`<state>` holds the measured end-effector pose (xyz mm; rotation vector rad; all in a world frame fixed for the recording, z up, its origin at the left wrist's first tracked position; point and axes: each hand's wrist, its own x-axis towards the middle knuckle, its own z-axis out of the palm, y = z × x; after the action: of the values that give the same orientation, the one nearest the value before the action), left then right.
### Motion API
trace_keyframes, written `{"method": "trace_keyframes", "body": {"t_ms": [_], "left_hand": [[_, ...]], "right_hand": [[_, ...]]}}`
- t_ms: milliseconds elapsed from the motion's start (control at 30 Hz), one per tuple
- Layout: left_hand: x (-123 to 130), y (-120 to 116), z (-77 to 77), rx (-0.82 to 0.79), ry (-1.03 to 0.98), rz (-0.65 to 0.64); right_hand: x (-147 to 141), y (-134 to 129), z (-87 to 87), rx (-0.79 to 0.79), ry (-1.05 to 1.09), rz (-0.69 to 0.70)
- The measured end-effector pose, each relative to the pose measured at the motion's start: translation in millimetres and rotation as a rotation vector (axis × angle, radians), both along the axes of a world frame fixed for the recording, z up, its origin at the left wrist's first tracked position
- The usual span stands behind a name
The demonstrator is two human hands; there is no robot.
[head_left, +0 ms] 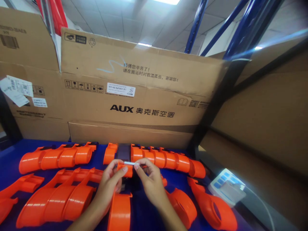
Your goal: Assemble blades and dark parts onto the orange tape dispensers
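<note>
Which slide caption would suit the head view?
Left hand and right hand hold an orange part and a white strip.

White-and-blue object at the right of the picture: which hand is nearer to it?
Right. The right hand is left of the white-and-blue object, apart from it; the left hand is farther left.

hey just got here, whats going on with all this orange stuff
A person is working with both bare hands over a blue surface. The left hand grips an orange piece, and the right hand pinches the end of a white toothed strip at its top edge. Similar orange parts lie on both sides, with printed cardboard standing behind.
</note>
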<state>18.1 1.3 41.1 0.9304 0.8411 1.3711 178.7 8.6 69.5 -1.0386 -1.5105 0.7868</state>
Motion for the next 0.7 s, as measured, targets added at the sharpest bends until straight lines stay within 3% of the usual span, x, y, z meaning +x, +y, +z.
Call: {"method": "trace_keyframes", "body": {"t_ms": [133, 267, 500, 700], "left_hand": [[-8, 6, -5.6, 0.034, -0.042, -0.001], [-16, 19, -13.3, 0.014, -0.073, -0.09], [-9, 17, -13.4, 0.002, -0.071, -0.056], [-5, 10, -8.4, -0.006, -0.052, -0.018]], "right_hand": [[4, 3, 0.0, 0.069, 0.073, -0.118], [12, 8, 1.7, 0.154, 0.06, -0.224], [6, 4, -1.6, 0.154, -0.423, -0.071], [2, 2, -8.0, 0.129, -0.601, -0.046]]}}
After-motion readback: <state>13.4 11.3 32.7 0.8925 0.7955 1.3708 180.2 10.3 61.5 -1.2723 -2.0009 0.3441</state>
